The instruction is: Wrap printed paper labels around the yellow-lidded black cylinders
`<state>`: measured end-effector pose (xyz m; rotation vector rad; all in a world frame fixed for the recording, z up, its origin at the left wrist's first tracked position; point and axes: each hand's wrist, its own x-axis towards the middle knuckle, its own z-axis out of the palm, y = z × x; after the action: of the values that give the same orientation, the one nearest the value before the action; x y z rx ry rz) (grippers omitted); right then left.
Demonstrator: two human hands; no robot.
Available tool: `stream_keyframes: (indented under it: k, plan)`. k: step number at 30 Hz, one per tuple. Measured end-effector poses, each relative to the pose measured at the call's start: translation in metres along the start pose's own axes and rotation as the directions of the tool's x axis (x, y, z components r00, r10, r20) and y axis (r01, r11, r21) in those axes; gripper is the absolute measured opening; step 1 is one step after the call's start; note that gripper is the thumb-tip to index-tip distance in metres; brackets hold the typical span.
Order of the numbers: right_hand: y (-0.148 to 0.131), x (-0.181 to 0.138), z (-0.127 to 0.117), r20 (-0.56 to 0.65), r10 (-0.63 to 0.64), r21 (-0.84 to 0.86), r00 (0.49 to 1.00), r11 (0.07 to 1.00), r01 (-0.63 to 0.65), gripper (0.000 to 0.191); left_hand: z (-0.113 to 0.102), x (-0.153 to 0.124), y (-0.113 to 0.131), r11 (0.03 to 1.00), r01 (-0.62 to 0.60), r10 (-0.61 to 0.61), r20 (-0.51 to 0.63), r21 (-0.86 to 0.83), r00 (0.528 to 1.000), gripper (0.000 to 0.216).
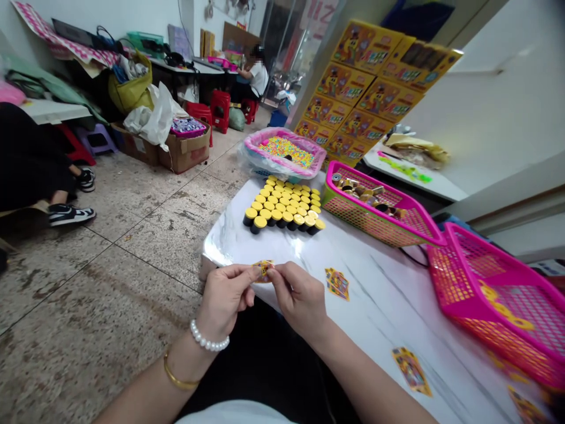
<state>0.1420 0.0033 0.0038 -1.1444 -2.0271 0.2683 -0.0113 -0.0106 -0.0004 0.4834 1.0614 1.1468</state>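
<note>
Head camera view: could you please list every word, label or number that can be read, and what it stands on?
No text is legible here.
Too blurred: markings on the stacked yellow printed cartons.
Too small: print on the small yellow printed sticker, pinched by the left hand and right hand.
Unreadable: the loose printed stickers on the white marbled table.
Blurred: the red characters on the glass door.

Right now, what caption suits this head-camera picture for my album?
Left hand and right hand pinch a small sticker at a white table, near yellow-capped containers and pink baskets.
</note>
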Motion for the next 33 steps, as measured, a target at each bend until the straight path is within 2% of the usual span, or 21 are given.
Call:
stream_keyframes:
  k: [5,8,10,14,18,21,23,24,26,28,29,31,33]
  plan:
    - [0.001,0.017,-0.003,0.004,-0.024,-0.008,1.0,1.0,0.024,0.029,-0.006,-0.001,-0.003,0.988,-0.151,0.153,-0.083,0.028,0.985,0.041]
    - [0.011,0.044,-0.002,-0.054,0.014,-0.138,0.998,0.99,-0.022,0.03,-0.01,-0.001,-0.003,0.964,-0.235,0.252,-0.155,0.122,0.955,0.035]
    - [0.022,0.063,0.003,-0.059,0.034,-0.277,0.998,0.96,-0.049,0.024,-0.012,-0.002,-0.002,0.957,-0.251,0.269,-0.125,0.142,0.955,0.031]
    - [0.039,0.087,0.023,0.069,0.053,-0.498,0.996,0.867,-0.011,0.031,-0.016,-0.003,0.003,0.993,-0.098,0.1,-0.029,0.058,0.995,0.03]
    - [0.04,0.088,0.033,0.1,0.027,-0.497,0.995,0.867,0.027,0.017,-0.026,0.003,0.008,0.996,0.046,-0.048,-0.019,-0.077,0.999,0.034]
    - [0.035,0.085,0.026,0.059,0.055,-0.31,0.997,0.95,-0.034,0.017,-0.031,0.01,0.015,0.978,0.057,-0.061,-0.014,-0.198,0.998,0.031]
    - [0.032,0.082,0.016,0.052,0.172,-0.006,0.984,0.985,-0.171,0.023,-0.031,0.014,0.022,0.96,0.059,-0.066,-0.016,-0.273,0.998,0.026]
    - [0.031,0.081,0.01,0.086,0.252,0.187,0.964,0.946,-0.264,0.027,-0.029,0.016,0.025,0.95,0.062,-0.071,-0.018,-0.304,0.997,0.023]
    - [0.029,0.076,-0.001,0.228,0.374,0.514,0.899,0.738,-0.437,0.033,-0.023,0.018,0.03,0.933,0.086,-0.098,-0.016,-0.348,0.995,0.016]
    - [0.028,0.071,-0.009,0.349,0.405,0.673,0.845,0.519,-0.526,0.035,-0.015,0.02,0.035,0.921,0.124,-0.132,0.004,-0.37,0.991,0.009]
    - [0.028,0.069,-0.01,0.368,0.407,0.708,0.836,0.46,-0.536,0.033,-0.011,0.021,0.036,0.916,0.143,-0.146,0.019,-0.375,0.989,0.008]
    - [0.028,0.064,-0.011,0.354,0.404,0.74,0.844,0.432,-0.517,0.031,-0.005,0.023,0.038,0.908,0.171,-0.163,0.054,-0.382,0.985,0.006]
    - [0.029,0.061,-0.01,0.316,0.4,0.734,0.86,0.472,-0.489,0.031,-0.001,0.025,0.038,0.903,0.181,-0.167,0.071,-0.391,0.983,0.006]
